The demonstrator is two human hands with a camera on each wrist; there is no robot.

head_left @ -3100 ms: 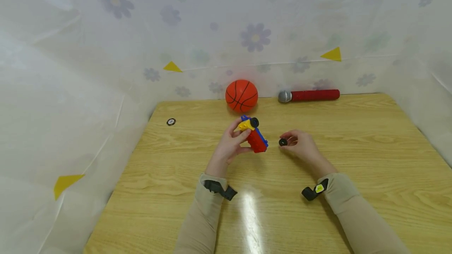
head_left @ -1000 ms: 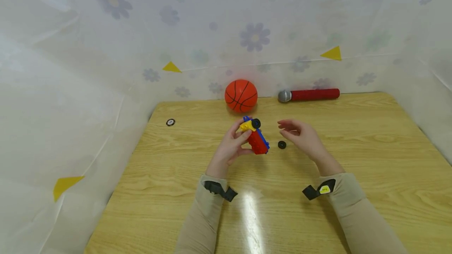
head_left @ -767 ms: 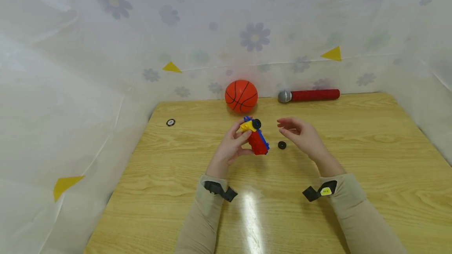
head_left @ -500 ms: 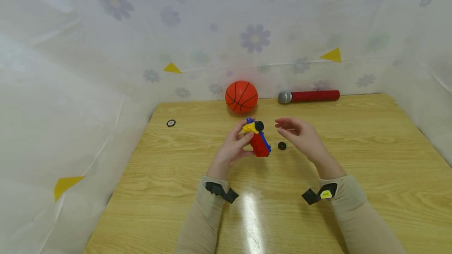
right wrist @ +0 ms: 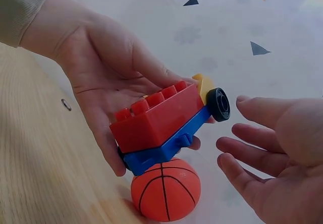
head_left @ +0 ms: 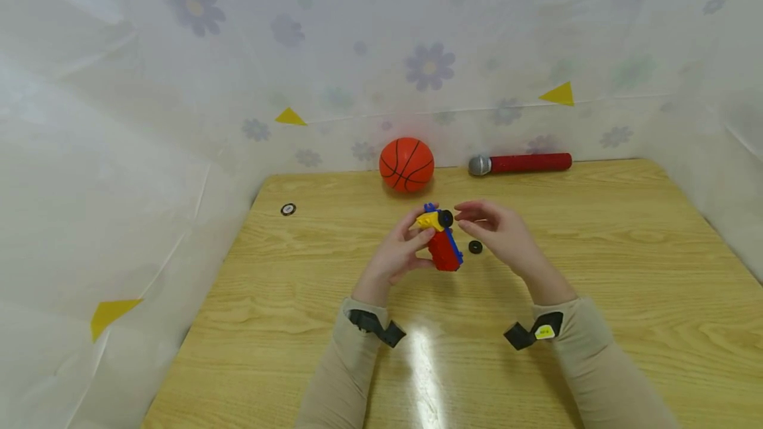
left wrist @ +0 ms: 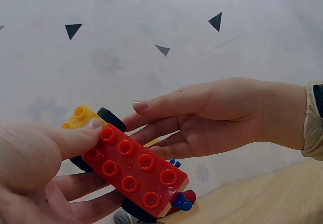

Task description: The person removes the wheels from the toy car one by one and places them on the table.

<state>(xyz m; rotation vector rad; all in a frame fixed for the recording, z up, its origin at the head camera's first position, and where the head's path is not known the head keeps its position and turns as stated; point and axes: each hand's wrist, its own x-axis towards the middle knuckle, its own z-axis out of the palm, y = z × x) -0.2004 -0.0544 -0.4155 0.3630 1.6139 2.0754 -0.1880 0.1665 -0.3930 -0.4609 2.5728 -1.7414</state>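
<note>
The left hand (head_left: 390, 258) grips the toy car (head_left: 444, 250), likely light, stiff, best held mid-body; right hand (head_left: 508, 238), fingers relaxed, holds nothing.

Round black-and-white disc (head_left: 289, 209): too small for you to read. Silver-and-red toy microphone (head_left: 520, 163): partly hidden, left wrist view, behind your red-yellow-blue plastic toy car (head_left: 443, 246).

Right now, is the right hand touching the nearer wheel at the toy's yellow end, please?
Apart: the right wrist view shows clear space between the wheel and the right hand.
</note>
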